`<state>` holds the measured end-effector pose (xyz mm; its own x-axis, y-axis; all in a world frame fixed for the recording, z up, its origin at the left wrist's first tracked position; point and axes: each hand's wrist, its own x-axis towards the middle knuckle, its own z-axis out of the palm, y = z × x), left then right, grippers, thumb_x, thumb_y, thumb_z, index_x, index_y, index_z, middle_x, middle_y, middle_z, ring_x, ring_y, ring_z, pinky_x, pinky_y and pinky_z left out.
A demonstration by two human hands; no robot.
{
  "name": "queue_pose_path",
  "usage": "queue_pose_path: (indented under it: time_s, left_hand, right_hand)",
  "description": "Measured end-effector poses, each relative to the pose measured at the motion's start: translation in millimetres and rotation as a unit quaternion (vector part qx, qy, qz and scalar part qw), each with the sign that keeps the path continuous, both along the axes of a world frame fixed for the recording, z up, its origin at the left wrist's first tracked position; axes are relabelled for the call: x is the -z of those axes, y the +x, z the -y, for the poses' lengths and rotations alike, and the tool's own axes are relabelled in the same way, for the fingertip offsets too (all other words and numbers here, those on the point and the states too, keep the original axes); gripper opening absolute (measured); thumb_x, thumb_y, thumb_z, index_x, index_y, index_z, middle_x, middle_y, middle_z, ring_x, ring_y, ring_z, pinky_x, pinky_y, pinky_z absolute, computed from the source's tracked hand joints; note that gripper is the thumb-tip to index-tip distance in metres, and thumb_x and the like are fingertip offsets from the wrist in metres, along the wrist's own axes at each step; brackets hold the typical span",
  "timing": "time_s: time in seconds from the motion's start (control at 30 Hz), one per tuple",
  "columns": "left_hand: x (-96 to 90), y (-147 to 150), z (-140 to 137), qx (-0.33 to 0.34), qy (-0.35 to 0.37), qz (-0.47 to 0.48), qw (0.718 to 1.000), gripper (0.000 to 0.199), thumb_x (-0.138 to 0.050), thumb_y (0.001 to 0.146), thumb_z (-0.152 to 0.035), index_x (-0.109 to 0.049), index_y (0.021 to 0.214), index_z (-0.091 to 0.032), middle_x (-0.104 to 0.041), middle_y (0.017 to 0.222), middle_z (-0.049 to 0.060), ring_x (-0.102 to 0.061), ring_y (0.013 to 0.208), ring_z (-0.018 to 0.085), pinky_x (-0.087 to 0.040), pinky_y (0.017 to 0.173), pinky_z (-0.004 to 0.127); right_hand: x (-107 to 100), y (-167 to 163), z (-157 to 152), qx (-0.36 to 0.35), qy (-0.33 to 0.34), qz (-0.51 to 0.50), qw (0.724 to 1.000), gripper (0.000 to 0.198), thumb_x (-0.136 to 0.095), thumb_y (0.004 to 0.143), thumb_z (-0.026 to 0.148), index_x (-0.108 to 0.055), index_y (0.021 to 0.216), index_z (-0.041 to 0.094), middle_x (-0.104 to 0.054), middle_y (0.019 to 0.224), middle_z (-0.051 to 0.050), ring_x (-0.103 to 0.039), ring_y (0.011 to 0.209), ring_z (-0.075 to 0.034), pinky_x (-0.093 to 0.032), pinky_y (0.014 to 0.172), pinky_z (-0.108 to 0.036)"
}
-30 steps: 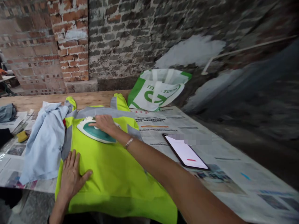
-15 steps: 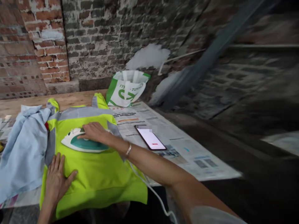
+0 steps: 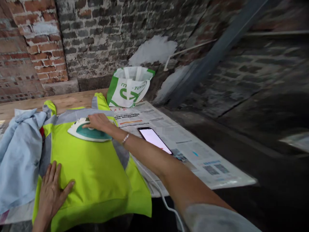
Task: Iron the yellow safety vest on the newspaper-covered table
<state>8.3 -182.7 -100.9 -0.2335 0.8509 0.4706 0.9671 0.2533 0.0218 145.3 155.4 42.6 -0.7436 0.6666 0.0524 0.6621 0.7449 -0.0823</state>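
1. One yellow garment (image 3: pixel 89 174).
2. Two hands over the garment: left hand (image 3: pixel 50 191), right hand (image 3: pixel 98 122).
3. One iron (image 3: pixel 91 134) on the garment.
4. One pale blue cloth (image 3: pixel 20 154) left of the garment.
5. One phone (image 3: pixel 155 138) right of the garment.
6. One bag (image 3: pixel 120 85) behind the garment, rightward.

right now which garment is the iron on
The iron is on the yellow garment with grey bands, not the light blue garment lying to its left.
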Motion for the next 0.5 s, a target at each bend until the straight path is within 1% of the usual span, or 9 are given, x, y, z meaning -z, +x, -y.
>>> queue_pose_path:
  time_s: [0.07,0.13,0.17,0.23,0.33,0.4,0.5]
  left_hand:
    - [-2.4,1.6,-0.2,-0.001,-0.006,0.008,1.000,0.081,-0.049,0.098,-0.066,-0.036,0.160,-0.016,-0.045,0.163,0.021,-0.041,0.152,0.040,-0.047,0.112,0.059]
    - [-3.9,2.4,-0.5,-0.001,-0.013,0.017,1.000,0.080,-0.048,0.098,-0.066,-0.035,0.161,-0.016,-0.044,0.163,0.021,-0.040,0.152,0.040,-0.046,0.112,0.061]
    - [-4.4,2.5,-0.7,0.000,-0.014,0.020,1.000,0.080,-0.048,0.098,-0.066,-0.036,0.160,-0.016,-0.044,0.163,0.021,-0.040,0.153,0.041,-0.045,0.113,0.061]
    - [-5.2,2.2,-1.2,0.003,-0.015,0.021,1.000,0.080,-0.047,0.099,-0.067,-0.038,0.159,-0.015,-0.044,0.163,0.022,-0.040,0.152,0.041,-0.045,0.112,0.061]
    - [-6.3,0.9,-2.6,0.004,-0.015,0.021,1.000,0.081,-0.045,0.099,-0.070,-0.041,0.157,-0.013,-0.045,0.162,0.023,-0.041,0.151,0.042,-0.045,0.113,0.061]
    - [-6.8,0.1,-3.5,0.002,-0.015,0.021,1.000,0.082,-0.044,0.098,-0.071,-0.043,0.155,-0.012,-0.046,0.161,0.023,-0.042,0.151,0.042,-0.045,0.113,0.060]
    - [-6.7,0.4,-3.7,-0.006,-0.016,0.018,1.000,0.083,-0.044,0.098,-0.072,-0.047,0.152,-0.010,-0.047,0.160,0.024,-0.044,0.149,0.042,-0.046,0.112,0.059]
  right_hand:
    - [0.4,-9.5,-30.4,0.016,0.003,-0.009,1.000,0.069,-0.055,0.097,0.071,-0.072,0.124,0.010,-0.074,0.123,-0.025,-0.067,0.120,-0.036,-0.050,0.097,-0.039]
    - [0.7,-14.8,-51.2,0.022,-0.002,-0.012,1.000,0.072,-0.058,0.095,0.070,-0.072,0.123,0.005,-0.073,0.122,-0.027,-0.066,0.120,-0.039,-0.049,0.098,-0.042]
    - [0.7,-15.3,-56.7,0.020,-0.007,-0.012,1.000,0.073,-0.060,0.094,0.070,-0.072,0.123,0.004,-0.073,0.122,-0.027,-0.066,0.119,-0.039,-0.049,0.098,-0.042]
    - [0.6,-11.8,-57.0,0.008,-0.017,-0.007,1.000,0.071,-0.061,0.093,0.072,-0.073,0.119,0.006,-0.074,0.120,-0.025,-0.066,0.118,-0.038,-0.049,0.097,-0.041]
    - [-0.1,3.2,-34.5,-0.020,-0.021,0.008,1.000,0.066,-0.061,0.091,0.075,-0.076,0.112,0.014,-0.077,0.117,-0.020,-0.069,0.115,-0.035,-0.049,0.092,-0.036]
    - [-0.7,17.2,-8.5,-0.038,-0.020,0.019,0.999,0.063,-0.062,0.090,0.076,-0.077,0.108,0.018,-0.079,0.114,-0.016,-0.071,0.112,-0.033,-0.049,0.087,-0.033]
    - [-1.9,39.7,38.3,-0.071,-0.031,0.034,0.996,0.059,-0.065,0.087,0.077,-0.078,0.103,0.022,-0.081,0.105,-0.012,-0.073,0.106,-0.031,-0.048,0.081,-0.030]
